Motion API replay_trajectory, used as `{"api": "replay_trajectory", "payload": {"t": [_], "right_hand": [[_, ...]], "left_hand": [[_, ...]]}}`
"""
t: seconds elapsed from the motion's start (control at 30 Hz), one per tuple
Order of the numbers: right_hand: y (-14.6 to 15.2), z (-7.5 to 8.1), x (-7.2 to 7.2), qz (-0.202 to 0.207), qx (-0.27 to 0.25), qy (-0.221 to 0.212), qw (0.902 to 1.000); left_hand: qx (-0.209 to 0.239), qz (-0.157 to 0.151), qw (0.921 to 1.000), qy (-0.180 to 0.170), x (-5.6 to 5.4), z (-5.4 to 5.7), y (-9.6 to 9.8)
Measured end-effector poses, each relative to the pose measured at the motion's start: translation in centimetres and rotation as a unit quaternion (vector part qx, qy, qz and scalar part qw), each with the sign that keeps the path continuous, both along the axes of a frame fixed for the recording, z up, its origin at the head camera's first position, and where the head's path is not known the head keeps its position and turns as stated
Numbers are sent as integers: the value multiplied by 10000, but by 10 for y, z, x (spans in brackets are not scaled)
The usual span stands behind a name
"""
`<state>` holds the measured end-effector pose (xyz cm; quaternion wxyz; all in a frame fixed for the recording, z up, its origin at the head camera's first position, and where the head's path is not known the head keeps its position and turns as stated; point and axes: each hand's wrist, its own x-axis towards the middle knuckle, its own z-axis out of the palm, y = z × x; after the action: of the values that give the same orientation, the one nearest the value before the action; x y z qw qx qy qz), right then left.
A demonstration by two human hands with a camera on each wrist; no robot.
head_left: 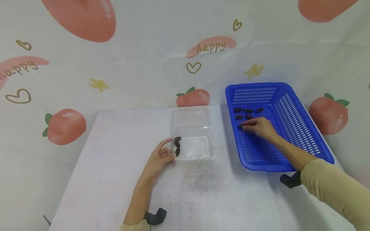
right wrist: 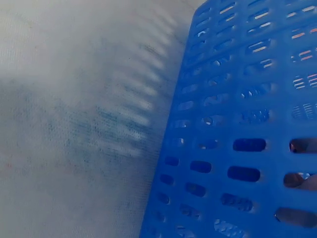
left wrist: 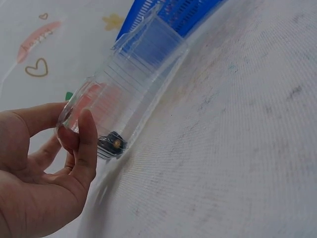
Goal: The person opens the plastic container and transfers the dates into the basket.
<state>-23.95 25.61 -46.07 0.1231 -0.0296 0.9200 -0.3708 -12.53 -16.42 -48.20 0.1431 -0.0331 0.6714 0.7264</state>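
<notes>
On the white counter (head_left: pixel 121 154), the left hand (head_left: pixel 158 159) is pinching the left wall of a clear plastic box (head_left: pixel 195 148) between thumb and forefinger, apparently steadying it. The box is standing open, its lid (head_left: pixel 190 118) lying folded back toward the far edge. Just inside the wall nearest that hand, three dark dates (head_left: pixel 177 143) are sitting in a line from back to front, leaving the floor to their right bare. Farther right, a blue basket (head_left: pixel 268 168) is holding more dates (head_left: pixel 248 110): three are lying in a back row and two in the row in front, one of them partly hidden by the fingers. Near the basket's left wall, one date (head_left: pixel 241 126) is sitting between the thumb and fingers of the right hand (head_left: pixel 261 127), which is pinching it; whether it is leaving the basket floor is impossible to tell. The step in hand seems to be picking a single date for the box. The next move is likely calling for a light but firm pinch, a lift over the basket's left rim, and a placing beside the three dates while the left hand is steadying the box.
</notes>
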Motion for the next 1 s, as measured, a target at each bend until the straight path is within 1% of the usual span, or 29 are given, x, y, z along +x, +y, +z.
{"api": "replay_trajectory", "payload": {"t": [0.23, 0.37, 0.47, 0.57, 0.7, 0.83, 1.0], "right_hand": [[-2, 0, 3, -88, -30, 92, 9999], [-1, 2, 4, -123, -69, 18, 9999], [1, 4, 4, -152, -193, -69, 9997], [3, 9, 3, -194, -494, -198, 9984], [8, 18, 2, -200, -868, -248, 9957], [13, 27, 3, -100, -1008, -172, 9947], [13, 37, 6, -106, -1321, -61, 9912]], "left_hand": [[35, 13, 10000, 6, 0, -1, 1], [6, 21, 10000, 5, 1, 0, 2], [-5, 43, 10000, 10, 2, 1, 3], [-15, 49, 10000, 12, 2, 2, 3], [-15, 57, 10000, 0, 2, 3, 4], [2, 52, 10000, -7, 2, 3, 4], [27, 62, 10000, -28, 2, 4, 4]]}}
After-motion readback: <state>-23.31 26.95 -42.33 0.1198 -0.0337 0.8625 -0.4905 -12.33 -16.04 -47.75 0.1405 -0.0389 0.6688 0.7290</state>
